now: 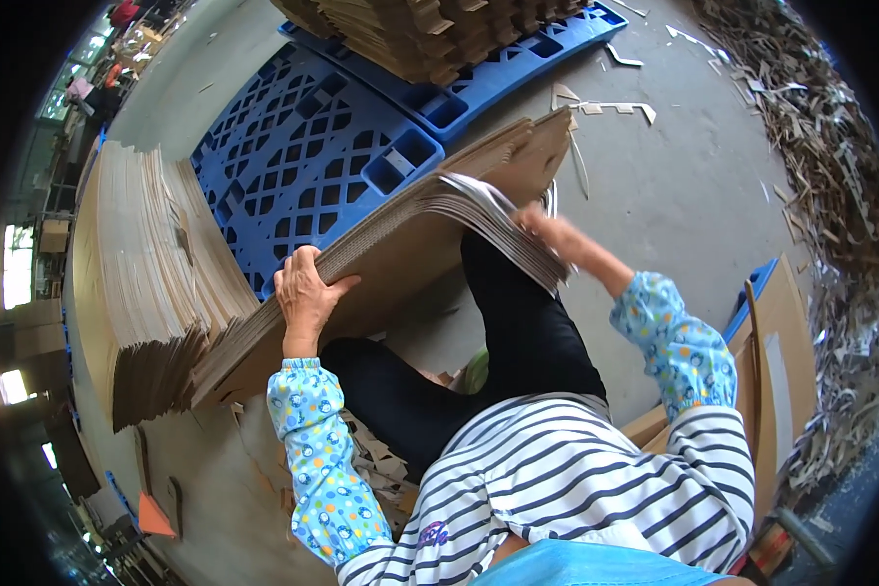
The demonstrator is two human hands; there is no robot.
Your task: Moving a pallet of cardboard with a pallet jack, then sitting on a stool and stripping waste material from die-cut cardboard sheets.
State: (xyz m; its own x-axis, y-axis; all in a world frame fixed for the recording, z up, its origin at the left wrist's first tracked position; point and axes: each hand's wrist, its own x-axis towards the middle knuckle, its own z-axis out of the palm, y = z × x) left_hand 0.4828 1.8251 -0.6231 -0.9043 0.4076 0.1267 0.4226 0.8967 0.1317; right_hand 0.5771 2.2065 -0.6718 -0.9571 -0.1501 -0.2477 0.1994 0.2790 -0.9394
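Note:
A thick bundle of brown cardboard sheets (400,256) stands on edge, slanting across in front of my legs. My left hand (305,290) grips its upper edge, fingers curled over the far side and thumb stretched along the near side. At the right end, a layered portion with pale edges (493,227) bends towards me over my knee. Against that bent portion is my right hand (554,237), smeared by motion, so its fingers cannot be made out.
Blue plastic pallets (308,146) lie beyond the bundle, one carrying stacked cardboard (410,39). More upright sheets (151,273) stand at the left. Scraps (615,107) litter the floor, and a large heap of cardboard waste (830,195) runs along the right.

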